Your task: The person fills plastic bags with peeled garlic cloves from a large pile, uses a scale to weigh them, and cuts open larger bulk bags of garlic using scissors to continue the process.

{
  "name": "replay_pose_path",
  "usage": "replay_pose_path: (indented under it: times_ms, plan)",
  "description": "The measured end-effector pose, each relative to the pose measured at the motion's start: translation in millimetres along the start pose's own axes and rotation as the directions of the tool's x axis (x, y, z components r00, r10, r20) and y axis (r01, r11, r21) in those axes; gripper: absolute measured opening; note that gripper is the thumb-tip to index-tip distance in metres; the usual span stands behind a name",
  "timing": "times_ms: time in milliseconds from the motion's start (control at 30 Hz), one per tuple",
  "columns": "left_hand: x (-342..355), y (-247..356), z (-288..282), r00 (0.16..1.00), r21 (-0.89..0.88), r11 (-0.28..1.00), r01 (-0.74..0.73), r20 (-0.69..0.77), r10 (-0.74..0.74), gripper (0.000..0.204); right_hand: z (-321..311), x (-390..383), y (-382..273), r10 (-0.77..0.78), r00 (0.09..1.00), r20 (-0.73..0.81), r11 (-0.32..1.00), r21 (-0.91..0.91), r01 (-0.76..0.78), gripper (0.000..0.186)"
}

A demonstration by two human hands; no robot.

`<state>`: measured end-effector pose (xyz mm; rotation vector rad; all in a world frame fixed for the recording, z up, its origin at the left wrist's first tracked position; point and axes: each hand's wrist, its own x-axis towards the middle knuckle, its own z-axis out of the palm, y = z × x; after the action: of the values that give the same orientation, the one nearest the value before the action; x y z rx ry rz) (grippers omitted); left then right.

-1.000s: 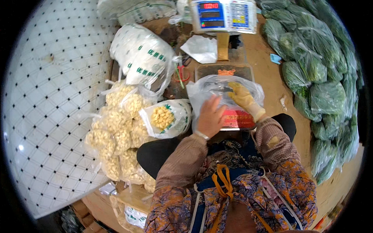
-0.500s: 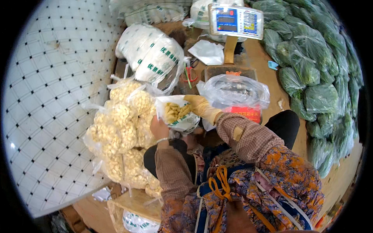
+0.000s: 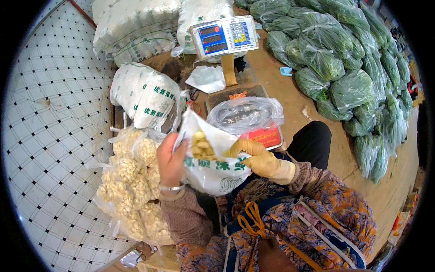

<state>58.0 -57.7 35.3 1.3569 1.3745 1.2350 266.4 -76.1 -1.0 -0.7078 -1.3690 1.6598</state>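
Note:
I hold a white plastic bag (image 3: 215, 179) with green print between my hands, over my lap. Pale yellow, clove-like pieces (image 3: 201, 146) show in its wide mouth. My left hand (image 3: 171, 157), bare with a band at the wrist, is closed on the bag's left edge; its fingertips are partly hidden and blurred. On the right side, my right hand (image 3: 262, 159) in a yellowish glove pinches the rim. Just left of my left hand are clear bags (image 3: 131, 181) full of similar pale pieces, stacked up.
Ahead stands a scale with a display (image 3: 224, 38) on a post; a clear plastic bag (image 3: 244, 115) lies over its platform. White printed sacks (image 3: 142, 93) sit at the far left beside a tiled surface (image 3: 59, 149). Bagged green vegetables (image 3: 335, 68) are heaped at the right.
The white bag has come nearer to me and looks larger, with its left rim raised higher. Both hands have moved with it. My view has shifted, so the scale appears further left.

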Motion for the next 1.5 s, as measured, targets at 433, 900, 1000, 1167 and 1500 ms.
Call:
replay_pose_path:
  times_ms: [433, 900, 1000, 1167, 1500]
  plan:
    - [93, -171, 164, 0.863, 0.349, 0.926, -0.143, 0.502, -0.055, 0.029, -128, 47, 69, 0.054, 0.898, -0.436, 0.771, -0.553, -0.315, 0.036]
    - [104, -163, 134, 0.989, 0.501, 0.865, 0.031, 0.111, -0.100, 0.025, -157, 104, 103, 0.425, 0.807, -0.410, 0.261, -0.798, -0.543, 0.042]
    - [58, -154, 106, 0.951, 0.385, 0.884, -0.265, -0.048, 0.306, 0.012, -142, 81, 34, 0.240, 0.901, -0.362, 0.469, -0.769, -0.434, 0.038]
    - [-18, -175, 85, 0.968, 0.735, 0.654, -0.178, 0.014, 0.249, 0.016, -156, 60, 78, 0.115, 0.855, -0.506, 0.891, -0.329, -0.314, 0.036]
    - [-48, -199, 135, 0.959, 0.470, 0.847, 0.246, 0.006, -0.282, 0.049, -156, -31, 108, 0.028, 0.888, -0.459, 0.543, -0.739, -0.398, 0.043]
